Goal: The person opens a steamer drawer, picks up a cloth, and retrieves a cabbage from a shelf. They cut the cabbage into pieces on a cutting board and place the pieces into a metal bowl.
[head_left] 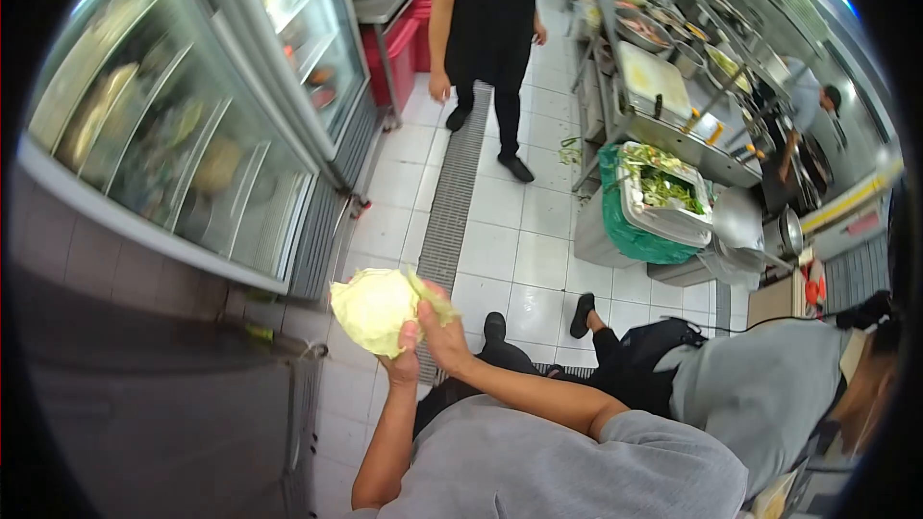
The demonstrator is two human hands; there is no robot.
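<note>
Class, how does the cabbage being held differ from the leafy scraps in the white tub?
The cabbage is one pale, rounded head; the scraps are loose, mostly greener pieces. The cabbage is held up in the air; the scraps lie heaped in a tub. Both are leafy.

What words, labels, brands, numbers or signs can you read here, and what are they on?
No text can be read anywhere.
Tall glass-door fridge: contents too blurred to show any labels.
Round pale green cabbage: no label shows.
Shiny green plastic bag: no print can be made out.
Long black apron: no lettering can be made out.
</note>
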